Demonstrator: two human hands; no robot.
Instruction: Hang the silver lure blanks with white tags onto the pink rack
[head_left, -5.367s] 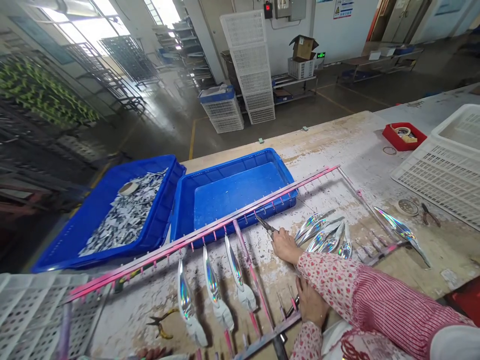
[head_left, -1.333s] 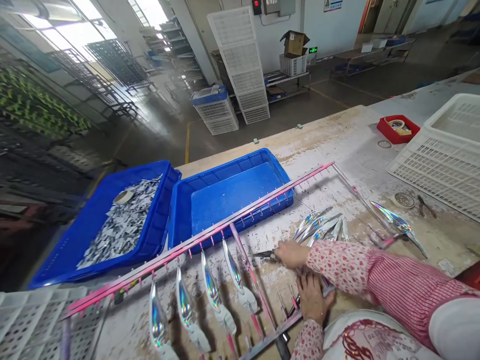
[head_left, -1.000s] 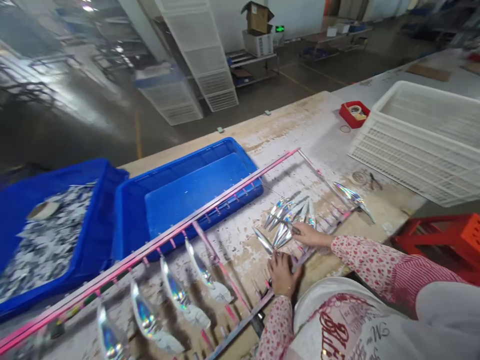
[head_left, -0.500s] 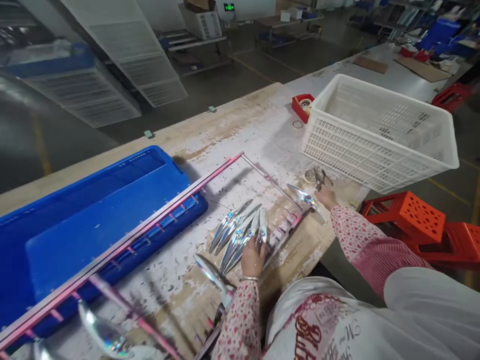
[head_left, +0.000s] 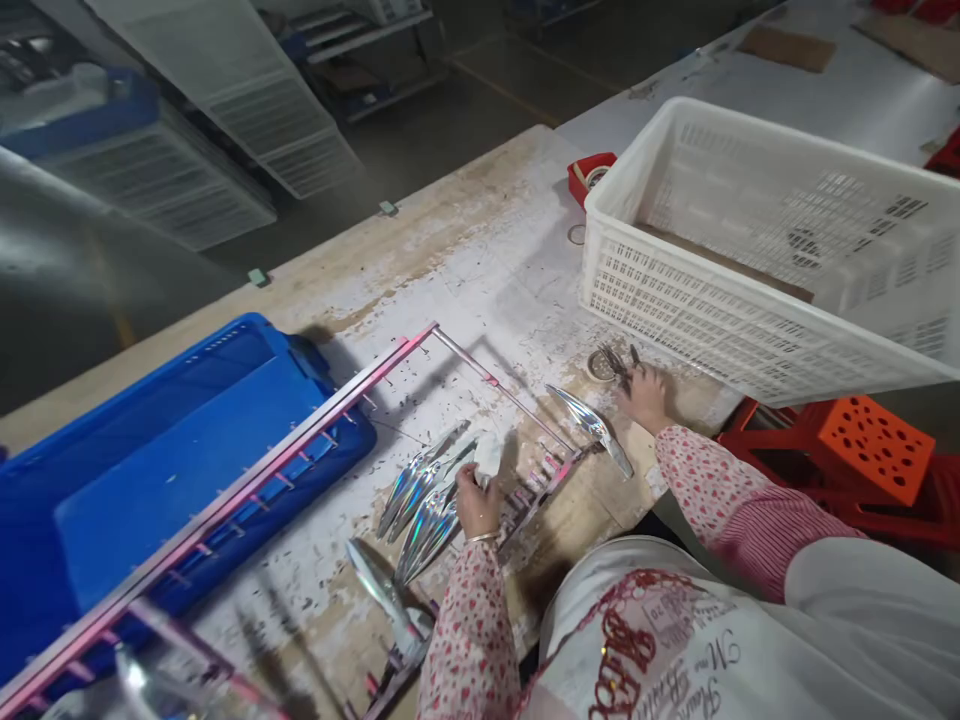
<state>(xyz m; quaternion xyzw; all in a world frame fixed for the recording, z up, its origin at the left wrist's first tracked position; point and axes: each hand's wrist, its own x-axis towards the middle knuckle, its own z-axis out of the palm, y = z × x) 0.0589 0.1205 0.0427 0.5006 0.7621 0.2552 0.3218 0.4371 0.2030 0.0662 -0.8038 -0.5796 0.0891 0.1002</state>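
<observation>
My left hand point(head_left: 476, 500) is closed on a bundle of shiny holographic fishing lures point(head_left: 420, 505) that lies fanned out on the worn table, with a pale lure end sticking up from the fist. My right hand point(head_left: 646, 395) reaches right, its fingers curled on the handles of dark pliers point(head_left: 619, 362) beside a round tape ring point(head_left: 598, 366). One more lure point(head_left: 592, 425) lies across the right end of the pink-painted metal hanging rack point(head_left: 480, 372), between my two hands.
A white perforated basket point(head_left: 750, 300) stands close behind the pliers, with a small red tray point(head_left: 585, 172) beyond it. A blue bin point(head_left: 150, 470) sits at the left under the rack's long bar. Orange stools point(head_left: 862, 450) stand off the table's right edge.
The view has swung right and down. My right hand left the lure pile and went right to the pliers by the basket. My left hand closed on the lure bundle.
</observation>
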